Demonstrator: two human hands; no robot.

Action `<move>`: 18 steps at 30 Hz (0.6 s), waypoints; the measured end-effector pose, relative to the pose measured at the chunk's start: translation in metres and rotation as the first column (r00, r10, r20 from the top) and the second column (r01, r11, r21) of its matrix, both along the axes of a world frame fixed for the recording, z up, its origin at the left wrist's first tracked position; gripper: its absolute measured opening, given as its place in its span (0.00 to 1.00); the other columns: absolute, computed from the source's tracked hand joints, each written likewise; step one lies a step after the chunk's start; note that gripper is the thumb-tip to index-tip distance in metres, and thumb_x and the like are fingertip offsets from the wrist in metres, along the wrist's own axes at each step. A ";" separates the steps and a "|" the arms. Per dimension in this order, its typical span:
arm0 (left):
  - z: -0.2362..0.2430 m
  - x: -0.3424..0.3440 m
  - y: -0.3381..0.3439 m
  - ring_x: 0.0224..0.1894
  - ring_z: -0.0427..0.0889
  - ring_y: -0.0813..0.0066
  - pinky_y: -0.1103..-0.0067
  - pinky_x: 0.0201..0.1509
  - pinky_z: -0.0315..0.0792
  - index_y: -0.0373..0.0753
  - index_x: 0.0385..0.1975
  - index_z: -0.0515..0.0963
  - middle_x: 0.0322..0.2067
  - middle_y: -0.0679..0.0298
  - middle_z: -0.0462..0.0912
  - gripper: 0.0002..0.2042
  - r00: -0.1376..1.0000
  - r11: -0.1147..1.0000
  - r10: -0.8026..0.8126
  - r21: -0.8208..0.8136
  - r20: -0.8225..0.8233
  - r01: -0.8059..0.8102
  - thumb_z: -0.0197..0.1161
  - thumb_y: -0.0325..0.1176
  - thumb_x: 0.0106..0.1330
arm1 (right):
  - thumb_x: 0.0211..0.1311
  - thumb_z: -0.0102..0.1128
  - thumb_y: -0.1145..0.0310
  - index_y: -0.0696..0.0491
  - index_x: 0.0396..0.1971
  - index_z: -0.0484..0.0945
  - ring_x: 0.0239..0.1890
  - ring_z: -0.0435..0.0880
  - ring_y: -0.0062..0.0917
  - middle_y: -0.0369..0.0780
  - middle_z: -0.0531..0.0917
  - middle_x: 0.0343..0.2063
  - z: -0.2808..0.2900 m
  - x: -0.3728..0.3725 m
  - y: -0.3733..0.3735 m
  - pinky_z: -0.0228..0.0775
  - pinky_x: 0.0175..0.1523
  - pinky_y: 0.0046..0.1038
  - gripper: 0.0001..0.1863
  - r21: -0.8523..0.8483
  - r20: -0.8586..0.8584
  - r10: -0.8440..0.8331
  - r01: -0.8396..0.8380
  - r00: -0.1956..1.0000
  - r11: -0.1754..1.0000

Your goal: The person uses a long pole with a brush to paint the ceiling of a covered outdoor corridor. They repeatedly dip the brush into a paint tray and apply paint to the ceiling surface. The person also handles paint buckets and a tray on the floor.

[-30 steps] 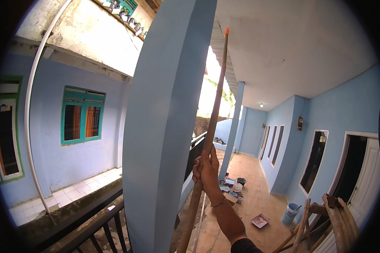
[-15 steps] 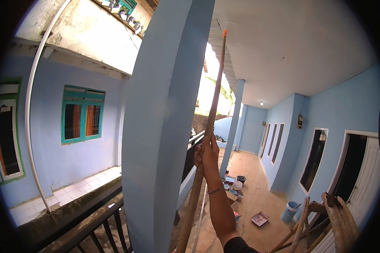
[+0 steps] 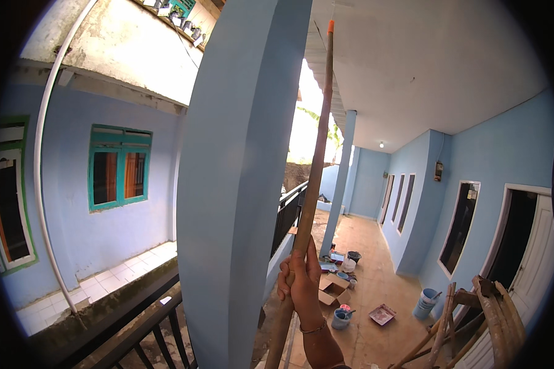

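Observation:
My right hand [image 3: 298, 283] is closed round a long, slightly bent wooden pole [image 3: 322, 147], held nearly upright with one finger lying up along it. The pole has an orange piece [image 3: 330, 26] at its top, near the white ceiling [image 3: 425, 55]; whether it touches is unclear. The pole stands just right of a broad light-blue pillar [image 3: 221, 203]. My left hand is not in view.
A black railing [image 3: 166, 326] is at lower left. On the tiled floor [image 3: 369, 246] are buckets [image 3: 341, 320], a cardboard box [image 3: 332, 289] and a tray [image 3: 381, 314]. Wooden poles or framework [image 3: 492, 307] stand at lower right beside an open doorway [image 3: 514, 234].
Over the last half second my hand has moved down in the picture, while the pole's orange top has risen. The grip is still closed.

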State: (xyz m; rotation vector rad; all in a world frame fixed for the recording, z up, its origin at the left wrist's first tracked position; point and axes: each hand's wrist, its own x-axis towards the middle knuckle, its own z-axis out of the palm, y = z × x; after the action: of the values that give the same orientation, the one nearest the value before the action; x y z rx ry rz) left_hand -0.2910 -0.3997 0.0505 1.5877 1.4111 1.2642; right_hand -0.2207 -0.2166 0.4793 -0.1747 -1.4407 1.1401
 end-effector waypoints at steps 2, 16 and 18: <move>0.015 0.006 0.006 0.39 0.82 0.62 0.64 0.41 0.76 0.35 0.60 0.72 0.38 0.55 0.83 0.27 0.999 1.000 0.000 -0.005 -0.037 -0.001 0.67 0.35 0.60 | 0.80 0.44 0.56 0.45 0.72 0.55 0.10 0.67 0.12 0.34 0.71 0.22 0.013 0.001 0.015 0.61 0.11 0.17 0.26 -0.055 -0.025 -0.027 0.025 0.999 0.998; 0.160 0.030 0.079 0.30 0.81 0.67 0.69 0.38 0.78 0.32 0.54 0.78 0.28 0.58 0.81 0.23 0.951 0.958 -0.032 -0.261 0.308 0.117 0.70 0.31 0.58 | 0.78 0.49 0.53 0.43 0.60 0.67 0.11 0.69 0.15 0.33 0.72 0.22 0.037 0.022 0.149 0.64 0.13 0.20 0.18 -0.181 0.017 -0.064 0.066 0.998 0.981; 0.094 0.023 0.076 0.32 0.81 0.67 0.68 0.38 0.77 0.32 0.55 0.76 0.30 0.58 0.81 0.23 0.949 0.953 -0.052 -0.269 0.310 0.140 0.68 0.31 0.59 | 0.77 0.51 0.52 0.44 0.57 0.65 0.12 0.72 0.18 0.34 0.73 0.22 -0.019 0.028 0.149 0.68 0.14 0.23 0.17 -0.252 0.030 -0.030 0.036 0.999 0.967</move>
State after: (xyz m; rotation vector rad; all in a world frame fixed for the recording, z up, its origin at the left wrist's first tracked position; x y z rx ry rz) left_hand -0.2678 -0.3240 0.1449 1.1966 1.2434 1.1268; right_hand -0.1928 -0.0673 0.4600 -0.3921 -1.3064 1.2961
